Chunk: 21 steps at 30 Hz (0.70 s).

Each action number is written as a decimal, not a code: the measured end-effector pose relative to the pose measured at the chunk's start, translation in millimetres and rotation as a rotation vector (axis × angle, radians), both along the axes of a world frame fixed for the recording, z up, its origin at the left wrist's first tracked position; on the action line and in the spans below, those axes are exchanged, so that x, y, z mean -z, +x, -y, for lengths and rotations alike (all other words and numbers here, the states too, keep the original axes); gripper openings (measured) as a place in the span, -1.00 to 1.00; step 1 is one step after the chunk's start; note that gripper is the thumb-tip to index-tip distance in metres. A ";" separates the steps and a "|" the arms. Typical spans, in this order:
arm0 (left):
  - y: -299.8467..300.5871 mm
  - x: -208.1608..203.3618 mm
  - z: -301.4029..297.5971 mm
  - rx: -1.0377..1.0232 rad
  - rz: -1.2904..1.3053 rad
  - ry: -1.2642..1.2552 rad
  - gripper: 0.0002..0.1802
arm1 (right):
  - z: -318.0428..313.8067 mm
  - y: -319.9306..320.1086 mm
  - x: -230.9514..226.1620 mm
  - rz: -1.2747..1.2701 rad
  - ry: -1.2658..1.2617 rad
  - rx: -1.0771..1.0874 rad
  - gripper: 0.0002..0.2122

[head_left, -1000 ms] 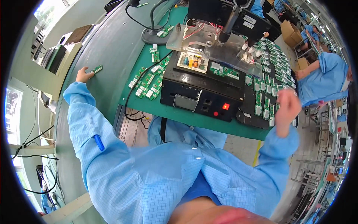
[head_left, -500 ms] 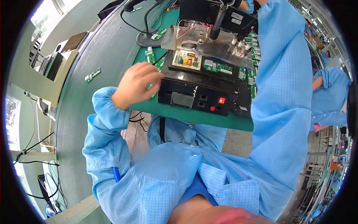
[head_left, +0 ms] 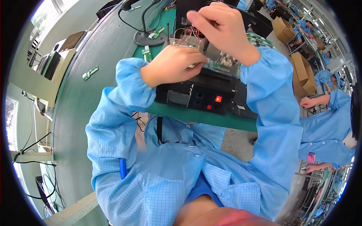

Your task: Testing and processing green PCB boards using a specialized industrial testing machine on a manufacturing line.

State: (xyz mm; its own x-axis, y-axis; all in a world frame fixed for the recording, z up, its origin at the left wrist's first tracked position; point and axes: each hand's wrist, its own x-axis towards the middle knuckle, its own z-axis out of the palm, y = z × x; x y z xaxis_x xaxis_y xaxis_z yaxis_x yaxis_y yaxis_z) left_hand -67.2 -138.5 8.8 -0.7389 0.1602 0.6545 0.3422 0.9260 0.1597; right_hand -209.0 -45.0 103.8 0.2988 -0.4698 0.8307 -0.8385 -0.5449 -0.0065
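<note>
My left hand (head_left: 175, 64) reaches over the near left part of a black test fixture (head_left: 196, 98). Its fingers are bent and pressed together; whatever they hold is hidden. Above the fixture is my right hand (head_left: 222, 32), its fingers curled and its thumb pointing left. It is over a dark upright rod (head_left: 206, 45), and I cannot make out what is inside the grip. Red and white wires (head_left: 187, 37) run across the fixture's top between the hands. Part of a green circuit board (head_left: 218, 66) shows beneath a clear plate; my hands hide the rest.
A small screen (head_left: 178, 98) and a lit red button (head_left: 218, 99) are on the fixture's front. Loose circuit boards (head_left: 90, 73) lie on the green table (head_left: 75, 113). A black stand base (head_left: 145, 38) is behind. Cardboard boxes (head_left: 301, 73) and a co-worker (head_left: 326, 120) are at right.
My right hand has come down from the top edge to above the fixture. My left hand has moved right, over the fixture. The clear plate with wires now appears lower, over the boards.
</note>
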 end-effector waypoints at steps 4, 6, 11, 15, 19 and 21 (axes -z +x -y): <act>-35.0 1.4 3.3 -0.094 0.102 -0.011 -0.76 | -22.6 -26.0 18.0 0.234 -0.056 0.011 -0.91; -44.1 1.3 5.0 -0.113 0.164 -0.040 -0.66 | -38.5 -48.4 35.4 0.151 -0.235 0.029 -0.87; -62.0 -7.7 6.9 -0.158 0.331 -0.092 -0.51 | -79.2 -73.6 75.2 0.269 0.252 0.489 -0.87; -68.7 -4.1 12.4 -0.147 0.381 -0.079 -0.56 | -79.7 -83.5 91.5 0.271 0.471 0.499 -0.81; -70.2 -6.8 11.0 -0.161 0.378 -0.128 -0.55 | -73.8 -86.2 97.0 0.323 0.585 0.449 -0.83; -69.6 -13.1 6.5 -0.165 0.435 -0.139 -0.54 | -72.2 -90.8 105.8 0.341 0.540 0.419 -0.85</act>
State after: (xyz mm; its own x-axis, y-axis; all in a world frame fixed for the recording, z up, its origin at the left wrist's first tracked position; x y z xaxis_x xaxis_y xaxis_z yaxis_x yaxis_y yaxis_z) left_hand -136.8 -145.0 21.8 -0.9622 0.0821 0.2598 0.1180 0.9850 0.1261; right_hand -299.8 27.2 -2.0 -0.2259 -0.8543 0.4681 -0.8783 -0.0292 -0.4771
